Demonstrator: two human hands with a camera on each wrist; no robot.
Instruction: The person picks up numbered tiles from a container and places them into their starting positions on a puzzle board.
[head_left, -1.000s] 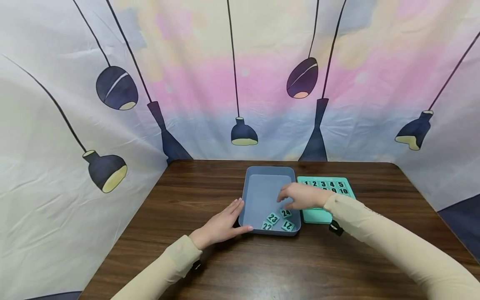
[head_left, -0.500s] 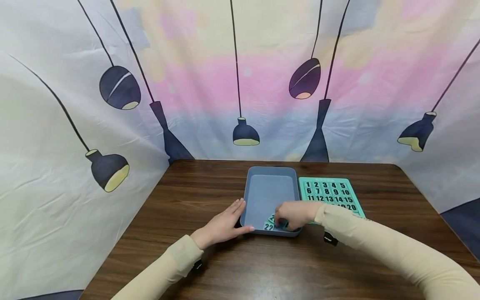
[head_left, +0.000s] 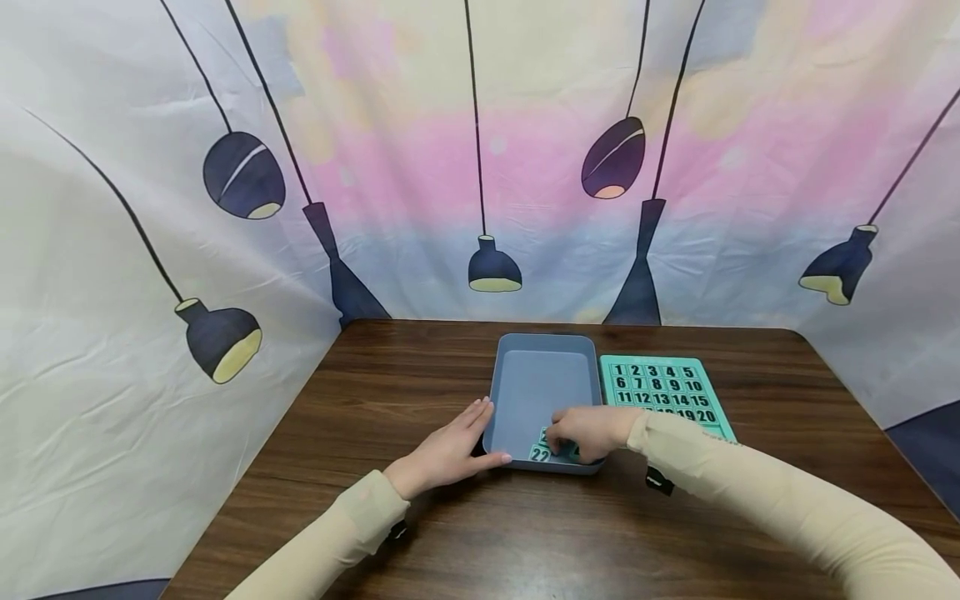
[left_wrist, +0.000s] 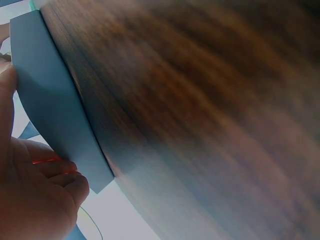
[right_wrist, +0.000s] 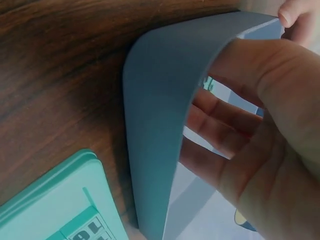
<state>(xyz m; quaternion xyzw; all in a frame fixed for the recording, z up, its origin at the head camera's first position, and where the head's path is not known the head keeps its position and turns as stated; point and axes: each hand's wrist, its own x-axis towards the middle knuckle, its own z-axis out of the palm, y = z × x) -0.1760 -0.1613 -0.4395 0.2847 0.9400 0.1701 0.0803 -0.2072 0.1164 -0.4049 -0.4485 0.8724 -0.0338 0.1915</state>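
Observation:
A blue-grey tray (head_left: 543, 383) lies on the table with green number tiles near its front edge. My left hand (head_left: 444, 450) rests on the tray's front left corner, fingers straight along the side and thumb at the front rim; in the left wrist view its fingers touch the tray wall (left_wrist: 55, 95). Inside the tray's front right part, my right hand (head_left: 592, 429) reaches down over the tiles with bent fingers. Beside it shows the tile marked 22 (head_left: 539, 453); another tile (head_left: 543, 437) is partly covered. The right fingertips are hidden, so whether they pinch a tile cannot be seen.
Just right of the tray lies a green number board (head_left: 660, 383) with rows of numbered tiles, its lower part covered by the right forearm. Both stand on a brown wooden table (head_left: 405, 375). Behind the table hangs a cloth (head_left: 405, 167) printed with lamps.
My right hand has moved down toward the tray's front, over the tiles, and uncovered most of the number board. My left hand has stayed at the tray's corner.

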